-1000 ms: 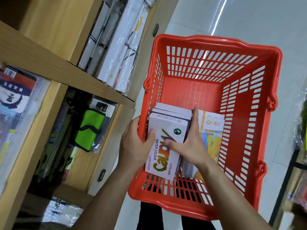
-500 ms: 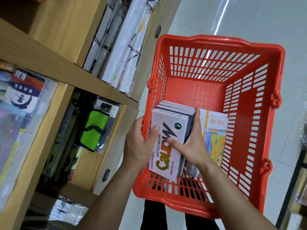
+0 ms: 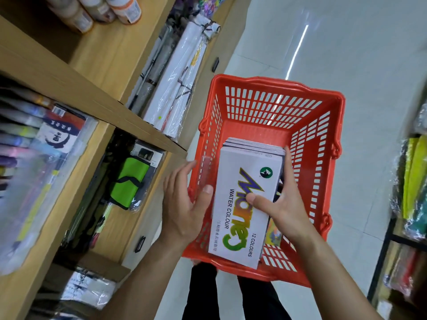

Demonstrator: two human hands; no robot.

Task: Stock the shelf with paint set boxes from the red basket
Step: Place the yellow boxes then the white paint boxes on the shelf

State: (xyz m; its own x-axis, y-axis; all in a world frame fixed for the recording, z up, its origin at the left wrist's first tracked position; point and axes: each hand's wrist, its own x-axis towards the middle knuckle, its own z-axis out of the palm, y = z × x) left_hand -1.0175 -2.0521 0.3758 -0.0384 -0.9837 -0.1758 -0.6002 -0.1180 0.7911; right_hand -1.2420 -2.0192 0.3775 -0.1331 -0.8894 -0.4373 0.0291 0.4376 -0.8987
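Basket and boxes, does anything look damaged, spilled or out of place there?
Nothing stands out. The red basket looks intact. The stack of paint boxes is squared up, gripped by the right hand, with the left hand open beside it. Another box lies beneath, mostly hidden.

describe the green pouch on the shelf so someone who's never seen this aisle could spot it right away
Start at the wooden shelf unit left of the red basket. In the compartment under the board that holds the wrapped white rolls sits the green pouch. It is the only bright lime item there, with a black band across it.
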